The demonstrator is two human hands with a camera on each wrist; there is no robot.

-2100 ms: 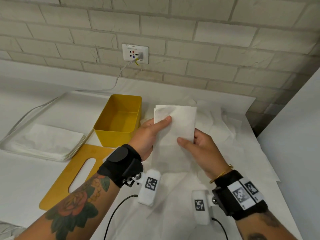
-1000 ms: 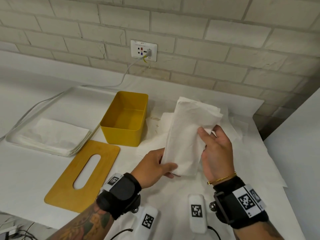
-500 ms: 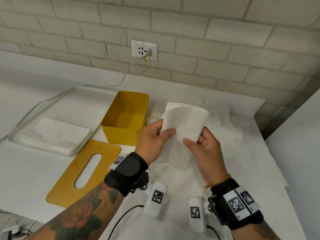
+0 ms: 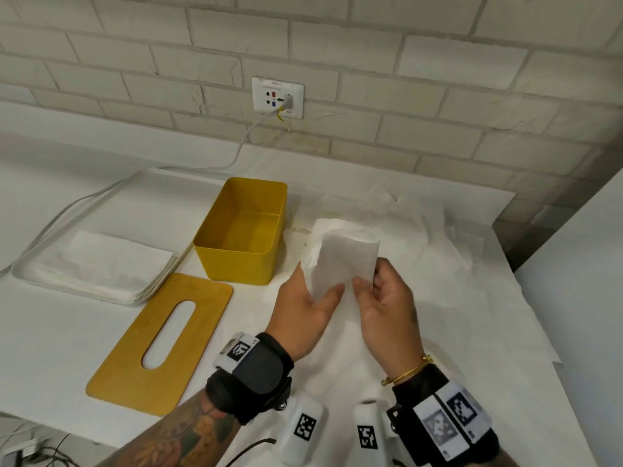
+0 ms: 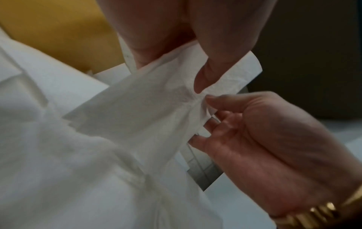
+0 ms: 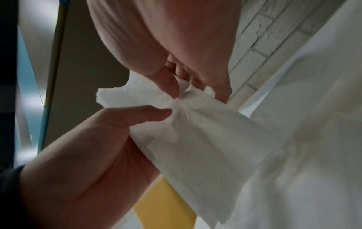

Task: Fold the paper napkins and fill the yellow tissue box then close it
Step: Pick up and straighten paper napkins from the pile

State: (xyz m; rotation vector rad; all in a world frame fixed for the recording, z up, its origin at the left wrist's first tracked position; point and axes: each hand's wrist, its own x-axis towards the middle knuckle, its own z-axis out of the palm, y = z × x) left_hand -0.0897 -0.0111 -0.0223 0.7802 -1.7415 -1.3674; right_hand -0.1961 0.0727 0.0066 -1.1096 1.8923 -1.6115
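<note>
Both hands pinch one white napkin [image 4: 340,261] w/ thumb & fingers, held up off the table: left hand [image 4: 303,308] clamps its lower left edge, right hand [image 4: 387,305] its right edge, thumbs nearly meeting at the front. Napkin is bent over at the top, just right of the yellow box [image 4: 241,230], which sits open w/ nothing inside. Lid [image 4: 161,345] w/ slot lies flat in front of the box, beside a stack of napkins [image 4: 101,267] on the left. More loose sheets [image 4: 438,230] spread under & behind the hands
</note>
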